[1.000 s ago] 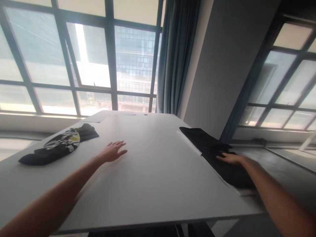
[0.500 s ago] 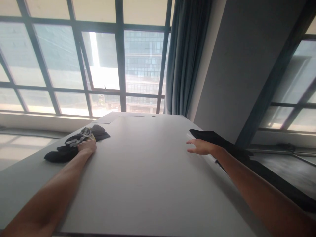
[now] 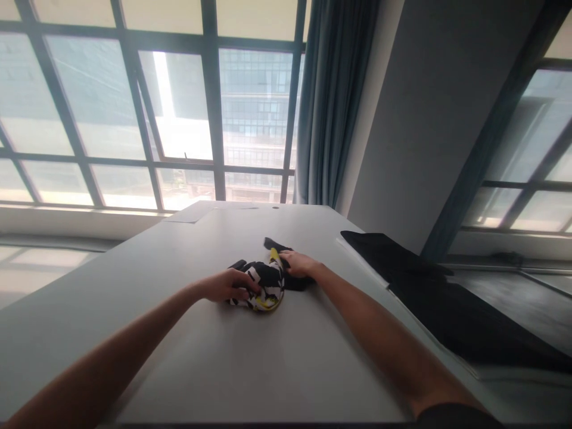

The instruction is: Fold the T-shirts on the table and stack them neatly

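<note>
A crumpled black garment (image 3: pixel 269 275) with white and yellow patterned parts lies bunched up in the middle of the white table (image 3: pixel 214 369). From its left side, my left hand (image 3: pixel 227 285) curls its fingers over the patterned cloth and grips it. My right hand (image 3: pixel 298 263) is at the opposite side, fingers closed on the black cloth by a yellow edge. Black ends of the fabric stick out past both hands. Its folds conceal what kind of garment it is.
Dark black cloth (image 3: pixel 402 268) lies along the table's right edge, some white sheet material (image 3: pixel 364 262) showing beneath it. A flat paper sheet (image 3: pixel 183 216) rests at the far left corner. Beyond stand large windows and a blue-grey curtain (image 3: pixel 324 107).
The garment has moved from the table's left side to the middle, with my left hand on it. My right hand has come inward from the right edge and taken hold of it.
</note>
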The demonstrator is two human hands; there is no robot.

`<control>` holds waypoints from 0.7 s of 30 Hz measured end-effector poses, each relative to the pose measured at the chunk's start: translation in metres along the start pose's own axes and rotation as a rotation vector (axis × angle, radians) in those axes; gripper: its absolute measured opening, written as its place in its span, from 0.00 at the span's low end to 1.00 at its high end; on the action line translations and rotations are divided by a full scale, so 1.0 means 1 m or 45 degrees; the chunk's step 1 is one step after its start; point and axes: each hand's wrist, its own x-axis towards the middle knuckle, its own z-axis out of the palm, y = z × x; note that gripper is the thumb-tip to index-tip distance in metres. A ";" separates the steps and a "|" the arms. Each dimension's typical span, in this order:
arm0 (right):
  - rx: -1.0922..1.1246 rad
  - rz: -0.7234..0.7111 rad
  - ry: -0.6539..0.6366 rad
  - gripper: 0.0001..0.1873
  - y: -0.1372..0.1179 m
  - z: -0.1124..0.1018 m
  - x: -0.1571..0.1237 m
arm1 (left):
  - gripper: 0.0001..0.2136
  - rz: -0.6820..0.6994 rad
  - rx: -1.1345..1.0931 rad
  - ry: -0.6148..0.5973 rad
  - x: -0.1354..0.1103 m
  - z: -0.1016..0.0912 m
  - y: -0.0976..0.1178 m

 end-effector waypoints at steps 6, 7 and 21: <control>0.106 0.151 -0.045 0.35 0.031 -0.002 -0.021 | 0.33 -0.170 0.417 0.203 -0.051 -0.039 -0.043; 0.171 0.173 -0.082 0.43 0.039 -0.003 -0.027 | 0.31 -0.219 0.450 0.244 -0.056 -0.044 -0.051; 0.474 0.161 -0.074 0.08 0.052 -0.038 -0.087 | 0.23 -0.666 0.524 1.005 -0.082 -0.077 -0.006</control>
